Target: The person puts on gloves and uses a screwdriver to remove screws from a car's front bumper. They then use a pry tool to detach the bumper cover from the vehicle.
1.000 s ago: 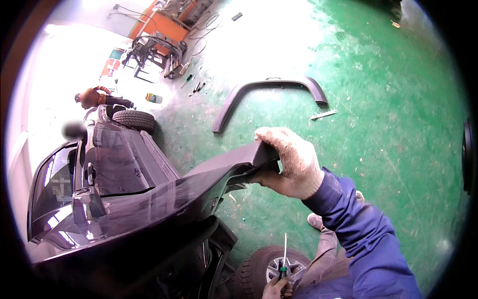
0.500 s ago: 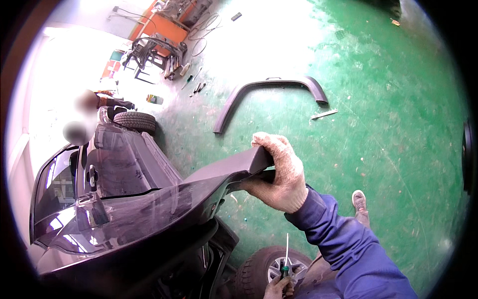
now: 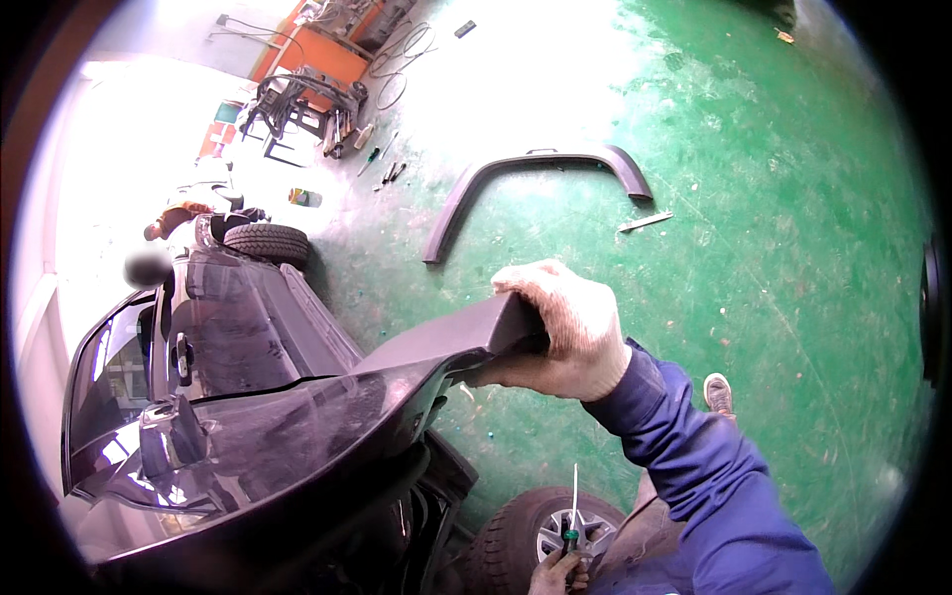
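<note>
My right hand [image 3: 560,327], in a pale knit glove, is closed on the end of a dark grey trim piece [image 3: 451,332] along the black car fender [image 3: 297,446]; its thumb is underneath, partly hidden. My left hand [image 3: 555,573] is at the lower edge, closed around a screwdriver [image 3: 570,537] with a green-and-black handle, shaft pointing up, in front of a wheel [image 3: 508,535].
A curved flare [image 3: 466,188] and a pale strip [image 3: 645,222] lie on the green floor [image 3: 793,297]. Another person [image 3: 178,216] is by a tire [image 3: 266,240] farther along the car. An orange cabinet [image 3: 337,61], equipment, hoses and scattered tools stand or lie behind.
My right hand shifted left and down with the trim's end, then slightly up again, still gripping it. One of my feet moved forward and right. The other person bent lower.
</note>
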`<state>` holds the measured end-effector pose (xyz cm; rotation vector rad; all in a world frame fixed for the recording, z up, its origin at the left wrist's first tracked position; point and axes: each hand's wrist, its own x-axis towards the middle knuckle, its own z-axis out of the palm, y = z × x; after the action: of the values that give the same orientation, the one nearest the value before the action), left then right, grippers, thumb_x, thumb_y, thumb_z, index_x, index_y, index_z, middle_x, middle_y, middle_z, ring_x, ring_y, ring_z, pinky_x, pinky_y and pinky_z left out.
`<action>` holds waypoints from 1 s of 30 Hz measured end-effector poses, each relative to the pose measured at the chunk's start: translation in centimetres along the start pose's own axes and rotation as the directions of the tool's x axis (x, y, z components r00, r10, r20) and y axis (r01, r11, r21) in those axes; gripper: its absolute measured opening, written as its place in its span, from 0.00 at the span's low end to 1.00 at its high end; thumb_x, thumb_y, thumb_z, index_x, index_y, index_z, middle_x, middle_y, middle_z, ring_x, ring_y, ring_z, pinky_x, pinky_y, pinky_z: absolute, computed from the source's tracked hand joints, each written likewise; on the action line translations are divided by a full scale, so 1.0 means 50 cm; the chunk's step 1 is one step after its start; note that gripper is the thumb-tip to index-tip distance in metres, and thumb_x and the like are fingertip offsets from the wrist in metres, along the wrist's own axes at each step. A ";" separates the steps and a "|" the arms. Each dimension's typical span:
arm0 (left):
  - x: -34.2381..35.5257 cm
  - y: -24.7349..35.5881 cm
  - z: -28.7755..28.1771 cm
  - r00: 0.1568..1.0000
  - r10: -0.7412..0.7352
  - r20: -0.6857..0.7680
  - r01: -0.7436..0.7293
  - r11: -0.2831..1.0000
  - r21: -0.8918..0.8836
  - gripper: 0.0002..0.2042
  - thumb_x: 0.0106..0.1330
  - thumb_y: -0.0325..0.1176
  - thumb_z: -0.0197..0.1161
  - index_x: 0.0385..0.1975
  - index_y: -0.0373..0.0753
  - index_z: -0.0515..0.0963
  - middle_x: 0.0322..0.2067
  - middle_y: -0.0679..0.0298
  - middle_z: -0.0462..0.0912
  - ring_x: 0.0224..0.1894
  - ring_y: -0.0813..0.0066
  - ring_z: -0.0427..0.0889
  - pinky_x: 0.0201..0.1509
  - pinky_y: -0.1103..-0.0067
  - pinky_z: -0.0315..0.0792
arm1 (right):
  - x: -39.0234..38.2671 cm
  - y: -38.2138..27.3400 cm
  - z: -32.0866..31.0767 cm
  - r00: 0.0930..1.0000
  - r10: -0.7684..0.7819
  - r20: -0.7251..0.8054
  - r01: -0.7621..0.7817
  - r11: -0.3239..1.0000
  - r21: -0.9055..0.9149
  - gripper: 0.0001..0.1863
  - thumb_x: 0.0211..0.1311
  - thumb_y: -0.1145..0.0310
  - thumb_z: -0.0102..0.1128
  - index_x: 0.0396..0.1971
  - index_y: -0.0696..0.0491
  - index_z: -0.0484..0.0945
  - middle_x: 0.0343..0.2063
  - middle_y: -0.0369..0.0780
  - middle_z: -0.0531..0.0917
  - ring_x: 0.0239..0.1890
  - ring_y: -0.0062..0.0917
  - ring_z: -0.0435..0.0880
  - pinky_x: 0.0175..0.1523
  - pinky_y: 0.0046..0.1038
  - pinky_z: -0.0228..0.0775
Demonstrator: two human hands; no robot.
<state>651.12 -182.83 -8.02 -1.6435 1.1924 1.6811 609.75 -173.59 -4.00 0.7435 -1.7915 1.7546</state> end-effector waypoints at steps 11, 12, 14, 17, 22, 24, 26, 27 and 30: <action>0.005 -0.016 -0.004 0.999 0.031 0.013 -0.030 0.999 -0.044 0.07 0.73 0.34 0.58 0.42 0.38 0.78 0.23 0.66 0.78 0.19 0.77 0.75 0.20 0.81 0.68 | 0.013 -0.006 -0.010 0.998 -0.065 0.022 0.066 0.996 -0.067 0.43 0.28 0.54 0.90 0.47 0.58 0.77 0.34 0.48 0.85 0.31 0.37 0.88 0.37 0.33 0.82; 0.008 -0.021 -0.006 0.998 0.055 0.026 -0.055 0.998 -0.021 0.07 0.74 0.34 0.58 0.42 0.38 0.78 0.23 0.66 0.78 0.19 0.78 0.74 0.20 0.81 0.68 | 0.018 -0.004 -0.013 0.998 -0.056 0.032 0.058 0.997 -0.058 0.42 0.29 0.54 0.90 0.46 0.58 0.78 0.34 0.47 0.85 0.31 0.37 0.88 0.38 0.32 0.82; 0.017 -0.021 -0.013 0.996 0.063 0.059 -0.067 0.995 0.069 0.08 0.74 0.34 0.56 0.43 0.38 0.78 0.25 0.65 0.80 0.20 0.77 0.76 0.21 0.80 0.69 | 0.025 0.000 -0.020 0.998 -0.048 0.046 0.051 0.997 -0.054 0.41 0.29 0.55 0.90 0.45 0.58 0.78 0.34 0.46 0.85 0.31 0.36 0.88 0.38 0.32 0.82; 0.029 0.009 -0.014 0.995 0.037 0.094 -0.056 0.978 0.200 0.09 0.73 0.34 0.56 0.43 0.37 0.79 0.26 0.63 0.81 0.23 0.73 0.79 0.25 0.77 0.72 | 0.032 0.001 -0.022 0.997 -0.049 0.059 0.053 0.996 -0.066 0.41 0.31 0.55 0.89 0.47 0.57 0.78 0.34 0.45 0.85 0.32 0.36 0.88 0.39 0.31 0.82; 0.186 0.015 0.016 0.976 0.160 0.149 -0.188 0.961 0.204 0.09 0.71 0.36 0.61 0.38 0.36 0.77 0.25 0.67 0.76 0.20 0.79 0.76 0.23 0.80 0.73 | 0.044 -0.021 -0.032 0.984 0.048 0.170 -0.031 0.994 -0.101 0.39 0.39 0.51 0.84 0.51 0.55 0.77 0.37 0.45 0.86 0.36 0.38 0.89 0.41 0.33 0.82; 0.295 0.013 0.029 0.989 0.050 0.140 -0.059 0.996 0.067 0.09 0.71 0.36 0.62 0.36 0.37 0.75 0.24 0.67 0.75 0.20 0.79 0.75 0.22 0.80 0.72 | 0.051 -0.028 -0.039 0.970 0.028 0.240 -0.003 0.995 -0.101 0.39 0.40 0.52 0.83 0.52 0.54 0.77 0.37 0.45 0.86 0.37 0.38 0.88 0.41 0.34 0.81; 0.390 0.024 0.078 0.994 0.091 0.058 -0.097 0.989 0.116 0.08 0.71 0.34 0.62 0.38 0.37 0.71 0.24 0.63 0.75 0.20 0.77 0.74 0.22 0.76 0.74 | 0.053 -0.024 -0.042 0.956 -0.007 0.294 0.023 0.998 -0.052 0.38 0.37 0.55 0.86 0.48 0.55 0.78 0.33 0.44 0.86 0.31 0.35 0.88 0.38 0.31 0.81; 0.456 0.029 0.088 0.986 0.118 0.122 -0.131 0.985 0.112 0.09 0.71 0.34 0.62 0.38 0.36 0.71 0.25 0.63 0.75 0.20 0.75 0.76 0.22 0.76 0.75 | 0.054 -0.018 -0.043 0.952 -0.026 0.306 0.044 0.998 -0.053 0.35 0.38 0.55 0.84 0.47 0.54 0.78 0.33 0.43 0.85 0.33 0.37 0.88 0.38 0.33 0.81; 0.653 -0.010 0.143 0.980 0.188 0.062 -0.194 0.976 0.100 0.08 0.70 0.33 0.60 0.39 0.35 0.71 0.25 0.62 0.75 0.20 0.73 0.76 0.22 0.75 0.76 | 0.051 0.009 -0.039 0.943 -0.111 0.315 0.130 0.991 -0.041 0.30 0.41 0.54 0.80 0.41 0.53 0.77 0.31 0.43 0.84 0.33 0.40 0.87 0.37 0.36 0.79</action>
<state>643.01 -183.77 -40.41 -1.4512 1.4273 1.7314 607.57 -171.72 -2.49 1.1330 -1.9448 1.5622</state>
